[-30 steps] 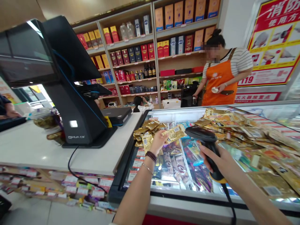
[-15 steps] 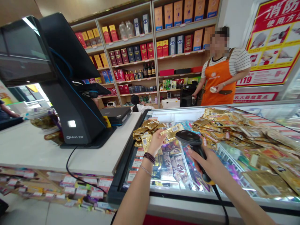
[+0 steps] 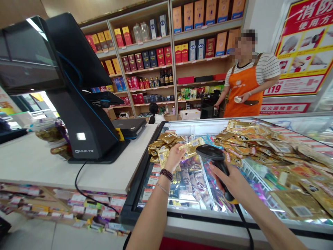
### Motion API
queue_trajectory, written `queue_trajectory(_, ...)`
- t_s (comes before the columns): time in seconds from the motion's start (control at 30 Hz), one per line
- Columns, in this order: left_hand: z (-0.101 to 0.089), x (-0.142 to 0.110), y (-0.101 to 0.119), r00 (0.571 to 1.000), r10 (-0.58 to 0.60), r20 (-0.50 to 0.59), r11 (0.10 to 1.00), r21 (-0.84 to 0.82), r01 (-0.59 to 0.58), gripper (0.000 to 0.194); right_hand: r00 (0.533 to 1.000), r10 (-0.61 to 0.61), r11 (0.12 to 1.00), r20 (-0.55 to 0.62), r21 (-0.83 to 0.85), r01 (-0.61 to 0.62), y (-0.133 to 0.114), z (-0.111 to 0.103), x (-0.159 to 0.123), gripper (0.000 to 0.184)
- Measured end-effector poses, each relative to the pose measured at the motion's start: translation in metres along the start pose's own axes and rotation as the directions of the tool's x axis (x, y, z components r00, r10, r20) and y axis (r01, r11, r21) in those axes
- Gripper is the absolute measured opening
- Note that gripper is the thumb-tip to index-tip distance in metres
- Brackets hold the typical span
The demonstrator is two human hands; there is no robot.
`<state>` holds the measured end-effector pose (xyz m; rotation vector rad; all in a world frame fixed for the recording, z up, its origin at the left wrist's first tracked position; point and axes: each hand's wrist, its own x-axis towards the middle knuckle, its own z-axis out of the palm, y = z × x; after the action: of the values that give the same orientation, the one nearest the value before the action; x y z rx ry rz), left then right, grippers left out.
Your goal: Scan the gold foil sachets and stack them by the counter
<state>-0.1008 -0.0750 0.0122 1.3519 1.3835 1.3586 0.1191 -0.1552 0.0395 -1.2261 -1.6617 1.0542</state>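
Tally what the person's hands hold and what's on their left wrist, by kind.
Gold packet in left hand: 1
Barcode scanner in right hand: 1
Dark beaded bracelet: 1
Thin bracelet: 1
Total: 4

The packet (image 3: 191, 147) is crinkled, glossy gold foil, and the scanner (image 3: 210, 152) is smooth black plastic with a soft sheen. The counter (image 3: 52, 166) has a smooth, polished white top, the shelves (image 3: 199, 63) are pale wood, and the apron (image 3: 243, 93) is matt orange cloth.
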Motion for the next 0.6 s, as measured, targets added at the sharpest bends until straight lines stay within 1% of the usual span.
queue_trajectory(0.17,-0.001,0.002,-0.003,1.000,0.014,-0.003,1.000,0.021,-0.014,0.035,1.000,0.020,1.000,-0.022,0.002,-0.020,-0.003,0.000,-0.001,0.043)
queue_trajectory(0.3,-0.008,0.007,-0.007,0.992,0.099,-0.084,0.992,0.090,-0.091,0.031,0.999,0.012,0.999,-0.049,0.046,-0.010,-0.004,-0.002,-0.003,0.045)
queue_trajectory(0.37,-0.015,0.013,-0.008,0.976,0.159,-0.150,0.982,0.127,-0.140,0.029,0.999,0.008,0.998,-0.046,0.062,-0.006,-0.004,-0.005,-0.005,0.045)
queue_trajectory(0.47,-0.030,0.025,-0.006,0.940,0.222,-0.260,0.967,0.180,-0.179,0.029,0.999,0.001,0.997,-0.043,0.074,0.002,-0.001,-0.009,-0.005,0.046)
queue_trajectory(0.53,-0.042,0.035,-0.003,0.914,0.253,-0.317,0.954,0.238,-0.182,0.030,0.999,0.002,0.996,-0.053,0.091,0.003,0.003,-0.012,-0.003,0.047)
queue_trajectory(0.6,-0.053,0.044,0.001,0.892,0.278,-0.356,0.926,0.347,-0.150,0.032,0.998,0.010,0.994,-0.062,0.107,-0.003,0.007,-0.013,-0.002,0.049)
